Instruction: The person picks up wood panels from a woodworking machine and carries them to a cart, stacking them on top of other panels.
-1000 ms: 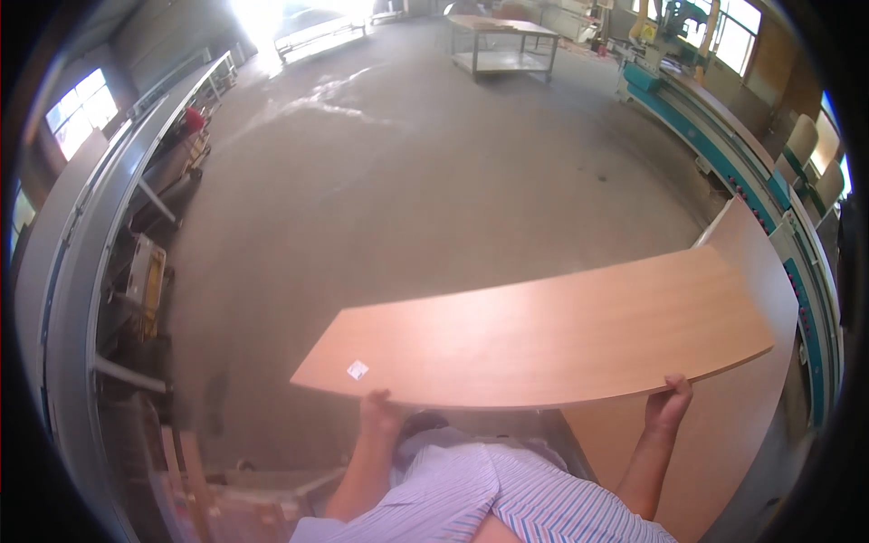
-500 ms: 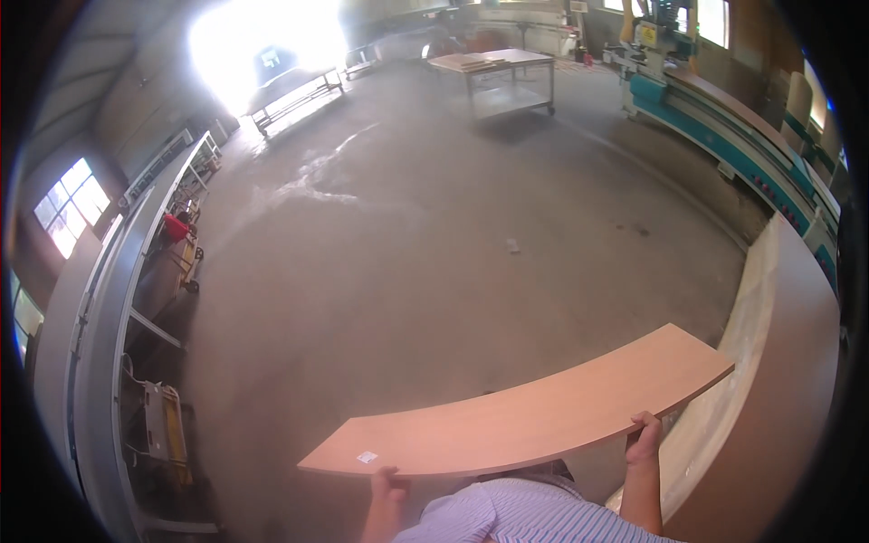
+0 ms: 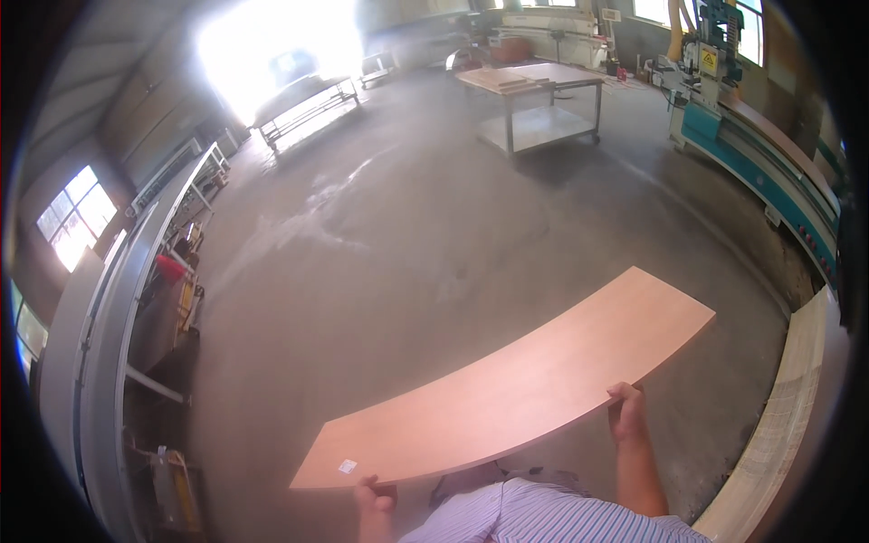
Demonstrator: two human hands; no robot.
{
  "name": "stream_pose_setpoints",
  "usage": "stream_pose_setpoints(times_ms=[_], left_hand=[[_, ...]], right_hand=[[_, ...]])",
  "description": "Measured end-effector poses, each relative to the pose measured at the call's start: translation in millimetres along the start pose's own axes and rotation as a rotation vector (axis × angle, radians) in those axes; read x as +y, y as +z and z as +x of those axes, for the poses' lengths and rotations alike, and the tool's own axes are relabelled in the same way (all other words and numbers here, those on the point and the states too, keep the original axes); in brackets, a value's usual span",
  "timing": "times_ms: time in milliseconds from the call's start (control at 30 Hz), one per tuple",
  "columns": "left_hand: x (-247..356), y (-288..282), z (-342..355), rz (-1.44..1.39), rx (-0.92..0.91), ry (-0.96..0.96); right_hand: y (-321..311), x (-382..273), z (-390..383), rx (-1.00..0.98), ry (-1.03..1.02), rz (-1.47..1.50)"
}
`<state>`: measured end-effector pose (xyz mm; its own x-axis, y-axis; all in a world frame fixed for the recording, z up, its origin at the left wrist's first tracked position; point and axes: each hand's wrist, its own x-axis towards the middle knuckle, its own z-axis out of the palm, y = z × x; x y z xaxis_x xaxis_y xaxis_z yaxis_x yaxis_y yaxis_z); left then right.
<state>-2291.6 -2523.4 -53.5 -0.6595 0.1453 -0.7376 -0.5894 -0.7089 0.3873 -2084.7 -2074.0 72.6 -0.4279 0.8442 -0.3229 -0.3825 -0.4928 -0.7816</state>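
A long, flat light-brown wooden board (image 3: 507, 389) is held out in front of my body, its right end higher in view and farther from me. A small white label (image 3: 347, 467) is stuck near its left end. My left hand (image 3: 376, 498) grips the near edge close to that end, thumb on top. My right hand (image 3: 626, 409) is closed round the near edge toward the right end. The fingers beneath the board are hidden on both hands.
A wheeled table (image 3: 554, 127) with boards on top stands ahead. At right are a teal-and-white machine (image 3: 760, 176) and a stack of boards (image 3: 783, 425). A long metal conveyor-like bench (image 3: 136, 271) runs along the left. Grey concrete floor (image 3: 380, 299) spreads between them.
The wheeled table ahead appears nearer, and the board stack at right has slid lower in view. The wooden board's right end has risen in view; both hands keep their hold.
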Motion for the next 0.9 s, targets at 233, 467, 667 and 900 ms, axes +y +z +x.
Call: stream_pose_setpoints(times_ms=[233, 467, 667, 900], left_hand=[[33.9, 265.2, 236.5, 0.107, -0.170, -0.188], [7.6, 568.1, 417.1, 0.380, -0.286, -0.257], [-15.3, 818.0, 562.6, 0.415, -0.377, -0.169], [9.2, 1042.4, 726.7, 0.299, -0.519, -0.210]], right_hand=[[126.8, -3.3, 194.0, 0.225, -0.092, 0.067], [203.5, -26.4, 378.6, 0.293, -0.264, 0.154], [331.3, -32.0, 605.2, 0.421, -0.391, 0.287], [462.3, -74.9, 850.9, 0.297, -0.395, 0.299]])
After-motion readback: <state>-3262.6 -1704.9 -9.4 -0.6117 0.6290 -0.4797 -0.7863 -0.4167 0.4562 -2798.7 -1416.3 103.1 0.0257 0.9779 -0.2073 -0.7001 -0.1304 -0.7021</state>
